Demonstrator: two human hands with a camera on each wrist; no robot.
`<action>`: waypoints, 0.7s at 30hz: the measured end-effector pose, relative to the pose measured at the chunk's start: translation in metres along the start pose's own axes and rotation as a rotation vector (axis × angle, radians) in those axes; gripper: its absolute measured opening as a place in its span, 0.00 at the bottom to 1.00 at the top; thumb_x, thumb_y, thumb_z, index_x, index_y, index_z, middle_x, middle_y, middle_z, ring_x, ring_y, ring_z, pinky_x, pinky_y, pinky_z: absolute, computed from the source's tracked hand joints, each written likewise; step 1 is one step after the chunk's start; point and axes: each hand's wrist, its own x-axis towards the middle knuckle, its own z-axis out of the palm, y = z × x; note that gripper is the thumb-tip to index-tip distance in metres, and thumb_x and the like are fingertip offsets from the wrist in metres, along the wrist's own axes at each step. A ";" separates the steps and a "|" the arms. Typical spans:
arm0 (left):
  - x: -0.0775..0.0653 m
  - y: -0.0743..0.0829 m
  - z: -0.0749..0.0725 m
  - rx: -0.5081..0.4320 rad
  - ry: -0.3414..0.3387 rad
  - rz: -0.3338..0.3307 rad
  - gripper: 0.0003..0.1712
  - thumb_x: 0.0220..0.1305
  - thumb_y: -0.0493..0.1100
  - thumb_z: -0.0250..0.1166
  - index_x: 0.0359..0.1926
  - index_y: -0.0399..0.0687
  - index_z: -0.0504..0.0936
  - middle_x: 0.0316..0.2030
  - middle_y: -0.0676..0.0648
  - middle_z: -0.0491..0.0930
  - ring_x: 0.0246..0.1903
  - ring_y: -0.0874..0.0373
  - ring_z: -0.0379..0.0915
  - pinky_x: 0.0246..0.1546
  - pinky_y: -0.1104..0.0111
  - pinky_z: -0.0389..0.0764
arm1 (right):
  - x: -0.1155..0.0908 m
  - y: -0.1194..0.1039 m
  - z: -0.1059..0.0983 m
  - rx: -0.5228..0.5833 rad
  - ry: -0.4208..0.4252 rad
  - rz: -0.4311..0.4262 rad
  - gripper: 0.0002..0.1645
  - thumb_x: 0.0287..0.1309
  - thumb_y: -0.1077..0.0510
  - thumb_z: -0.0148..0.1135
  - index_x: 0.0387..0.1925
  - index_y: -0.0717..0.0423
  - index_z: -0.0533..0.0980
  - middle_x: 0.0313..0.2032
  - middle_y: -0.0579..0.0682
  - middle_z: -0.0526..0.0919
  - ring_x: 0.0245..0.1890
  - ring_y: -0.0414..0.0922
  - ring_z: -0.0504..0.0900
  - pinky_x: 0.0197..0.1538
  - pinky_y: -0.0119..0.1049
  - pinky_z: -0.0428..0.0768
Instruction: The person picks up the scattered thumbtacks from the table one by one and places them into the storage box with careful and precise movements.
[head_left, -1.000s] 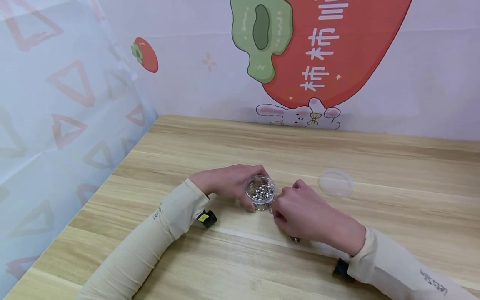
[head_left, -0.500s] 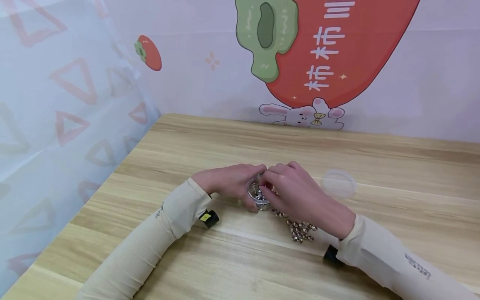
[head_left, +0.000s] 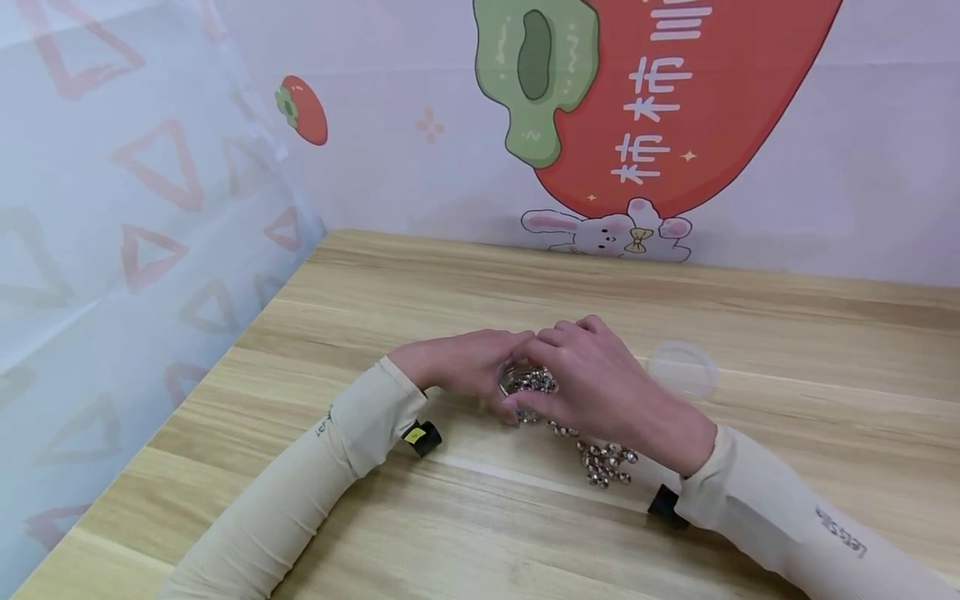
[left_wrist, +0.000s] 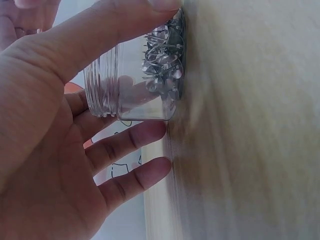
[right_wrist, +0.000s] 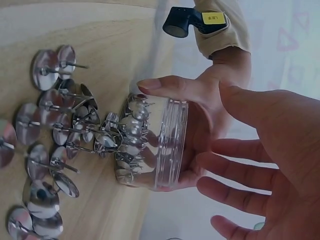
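A clear screw-neck jar [right_wrist: 170, 142] stands upright on the table with metal thumbtacks [left_wrist: 162, 60] in its bottom. My left hand [head_left: 472, 360] grips it, thumb on the near side and fingers round the far side. Over the jar's mouth is my right hand [head_left: 600, 379], its thumb and fingers apart at the rim. Nothing shows between those loosely bent fingers in the right wrist view. Loose thumbtacks [head_left: 606, 463] lie in a pile beside the jar, beneath the right wrist, many with pins sticking up or sideways.
A clear round lid [head_left: 682, 369] lies flat on the wooden table [head_left: 420, 517], behind the right hand. Black wrist cameras [head_left: 422, 437] hang under both sleeves. A printed cloth [head_left: 405, 175] rises along the table's back edge, and another sheet hangs at the left.
My right hand has gone from the loose thumbtacks up to the jar's mouth, and its pinched fingers have spread there. The pile has come into view. The left hand keeps its hold on the jar.
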 end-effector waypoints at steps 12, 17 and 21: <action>0.001 0.001 0.001 0.015 0.001 -0.067 0.45 0.38 0.50 0.80 0.57 0.52 0.67 0.50 0.52 0.77 0.47 0.61 0.72 0.53 0.64 0.76 | -0.031 0.004 -0.017 0.001 -0.036 -0.006 0.25 0.47 0.40 0.72 0.43 0.51 0.83 0.39 0.48 0.88 0.44 0.47 0.82 0.53 0.54 0.76; 0.002 0.002 0.002 0.013 0.003 -0.070 0.47 0.37 0.49 0.81 0.59 0.50 0.66 0.53 0.49 0.77 0.51 0.59 0.71 0.57 0.63 0.74 | -0.052 0.012 -0.020 -0.017 -0.078 0.022 0.16 0.48 0.48 0.72 0.38 0.50 0.84 0.36 0.45 0.88 0.41 0.45 0.82 0.50 0.54 0.77; 0.002 0.003 0.002 0.017 0.010 -0.071 0.47 0.37 0.49 0.81 0.59 0.50 0.67 0.53 0.48 0.77 0.52 0.57 0.71 0.58 0.61 0.73 | -0.060 0.016 -0.019 -0.024 -0.126 0.000 0.07 0.47 0.55 0.72 0.32 0.48 0.85 0.30 0.41 0.86 0.35 0.41 0.80 0.47 0.52 0.77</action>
